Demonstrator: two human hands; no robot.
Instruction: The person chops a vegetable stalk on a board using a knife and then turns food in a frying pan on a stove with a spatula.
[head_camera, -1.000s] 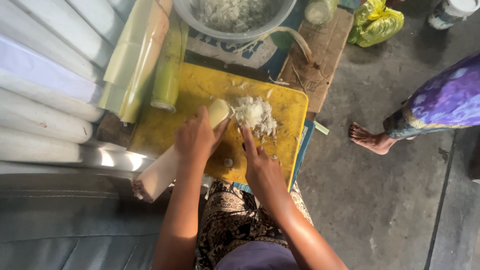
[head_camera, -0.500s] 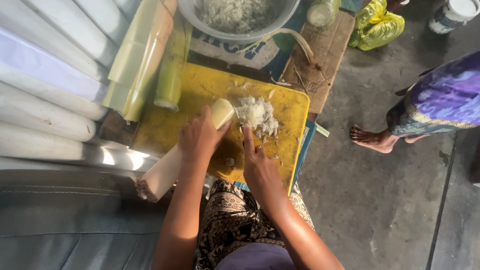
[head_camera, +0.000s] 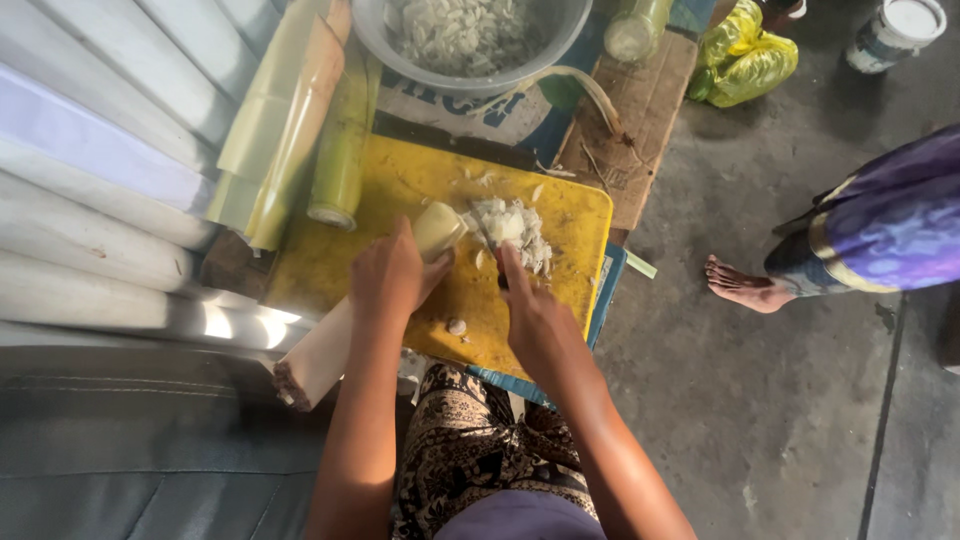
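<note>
One pale stalk (head_camera: 345, 335) lies diagonally, cut end toward board's (head_camera: 570, 215) middle.

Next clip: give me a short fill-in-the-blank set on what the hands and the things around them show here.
1. The left hand holds a long pale stalk on a ____ cutting board.
2. The right hand is beside a heap of chopped white pieces on the ____.
3. Above the board, a clear ____ holds more chopped pieces.

Missing words: yellow; board; bowl
</note>
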